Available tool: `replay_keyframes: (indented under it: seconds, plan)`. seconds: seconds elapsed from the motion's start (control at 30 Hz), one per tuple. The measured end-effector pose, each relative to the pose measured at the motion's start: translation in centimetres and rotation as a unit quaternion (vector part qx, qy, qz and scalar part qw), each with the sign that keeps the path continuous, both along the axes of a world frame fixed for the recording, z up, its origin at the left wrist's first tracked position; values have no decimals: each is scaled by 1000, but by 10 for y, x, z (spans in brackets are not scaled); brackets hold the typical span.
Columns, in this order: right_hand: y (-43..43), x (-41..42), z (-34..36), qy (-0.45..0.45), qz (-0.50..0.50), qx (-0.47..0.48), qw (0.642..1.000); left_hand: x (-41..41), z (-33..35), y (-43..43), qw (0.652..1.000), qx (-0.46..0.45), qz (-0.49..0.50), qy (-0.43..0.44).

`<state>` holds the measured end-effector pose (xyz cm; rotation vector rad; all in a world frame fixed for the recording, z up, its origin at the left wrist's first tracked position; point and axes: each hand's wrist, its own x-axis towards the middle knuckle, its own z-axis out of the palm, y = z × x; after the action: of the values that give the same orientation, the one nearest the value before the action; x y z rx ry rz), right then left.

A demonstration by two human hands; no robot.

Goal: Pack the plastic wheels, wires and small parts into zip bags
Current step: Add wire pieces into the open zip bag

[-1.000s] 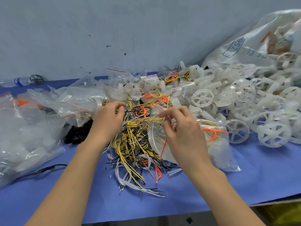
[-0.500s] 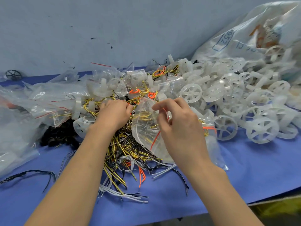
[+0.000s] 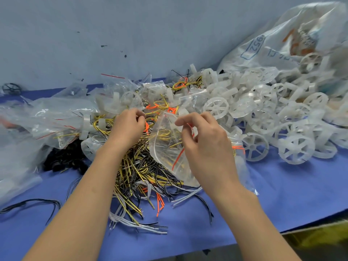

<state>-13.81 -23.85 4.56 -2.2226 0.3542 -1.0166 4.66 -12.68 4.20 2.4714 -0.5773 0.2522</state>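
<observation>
A tangle of yellow, black, white and orange wires (image 3: 135, 174) lies in the middle of the blue table (image 3: 282, 194). My left hand (image 3: 128, 127) sits curled over the top of the pile, its fingers pinching wires. My right hand (image 3: 205, 144) pinches the mouth of a clear zip bag (image 3: 165, 147) with an orange seal strip; a few yellow wires show inside it. Translucent white plastic wheels (image 3: 263, 117) are heaped to the right. Filled zip bags (image 3: 56, 119) lie to the left.
A big printed plastic sack (image 3: 293, 40) leans on the grey wall at the right. Small black parts (image 3: 64, 161) sit under the left bags. Loose black wires (image 3: 32, 204) lie at the front left. The table edge runs along the bottom right.
The view has drifted a little. My left hand has shifted slightly up onto the wire pile, and my right hand holds the bag mouth wider and higher.
</observation>
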Motion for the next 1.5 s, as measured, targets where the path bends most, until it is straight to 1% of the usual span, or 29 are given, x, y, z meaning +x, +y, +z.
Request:
replay_keyframes:
  seconds: [0.07,0.17,0.3,0.4,0.47,0.5,0.57,0.63,0.7,0.77,0.87,0.93,1.0,1.03,1.1,1.17,1.23,1.3,1.37,1.43,1.5]
  plan:
    - [1,0,0,1,0,3,1000,0,5,5,998,-68,1,-6]
    - [3,2,0,5,1,4,1000,-1,11,16,991,-128,0,-35]
    - [4,4,0,2,-2,7,1000,-1,18,30,977,-215,-10,3]
    - [4,6,1,0,-2,9,1000,-1,24,38,970,-244,-8,1]
    - [4,7,1,2,-3,10,1000,0,24,43,969,-246,-9,6]
    - [4,7,1,3,-3,10,1000,1,24,44,972,-233,-13,13]
    - [5,7,2,7,-1,13,1000,2,20,45,984,-174,-19,29]
    - [4,7,2,9,4,21,1000,2,15,45,995,-87,-21,32]
    - [3,6,2,10,5,23,1000,0,13,44,999,9,-37,24]
    - [2,5,2,12,2,19,1000,-4,14,42,995,85,-54,8]
    - [1,5,2,15,2,16,1000,-4,20,42,985,154,-72,11]
    - [1,5,1,15,2,14,1000,-4,21,41,976,205,-68,21]
    - [1,5,1,14,0,9,1000,-3,19,39,960,275,-49,3]
    - [1,5,1,15,-1,8,1000,-3,18,39,954,298,-40,-4]
    - [1,4,1,14,-2,6,1000,-5,16,39,950,309,-31,-13]
    - [1,3,1,14,-3,6,1000,-7,17,39,953,300,-30,-31]
    - [1,3,1,15,-1,8,1000,-9,20,40,965,254,-35,-46]
    - [2,4,2,14,1,10,1000,-10,24,39,986,156,-51,-43]
    - [3,5,2,14,2,8,1000,-11,28,38,996,51,-61,-44]
    - [4,5,2,14,1,7,1000,-12,34,37,995,-37,-56,-71]
    - [4,5,2,15,0,5,1000,-14,42,39,986,-117,-44,-106]
